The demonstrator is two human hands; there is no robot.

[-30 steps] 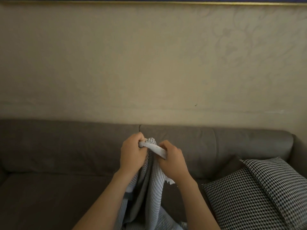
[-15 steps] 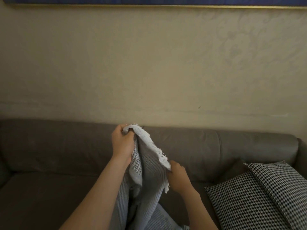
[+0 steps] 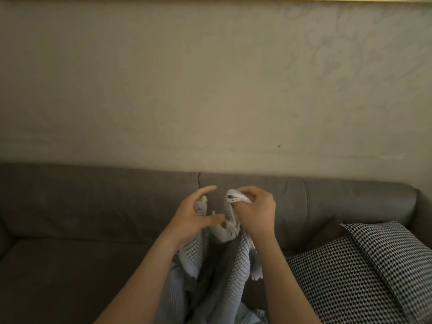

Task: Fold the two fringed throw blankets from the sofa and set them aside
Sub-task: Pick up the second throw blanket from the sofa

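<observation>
Blanket (image 3: 233,260), pale grey fringed knit, raised before us over brown sofa (image 3: 93,206), our left hand (image 3: 191,220) gripping one edge, our right hand (image 3: 257,211) pinching a corner

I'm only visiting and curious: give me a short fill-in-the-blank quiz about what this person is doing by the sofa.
1. The right hand grips an edge of a knitted ___.
2. Behind both hands stands a grey-brown ___.
3. Two black-and-white cushions lean at its ___ end.
Missing words: blanket; sofa; right.
</observation>
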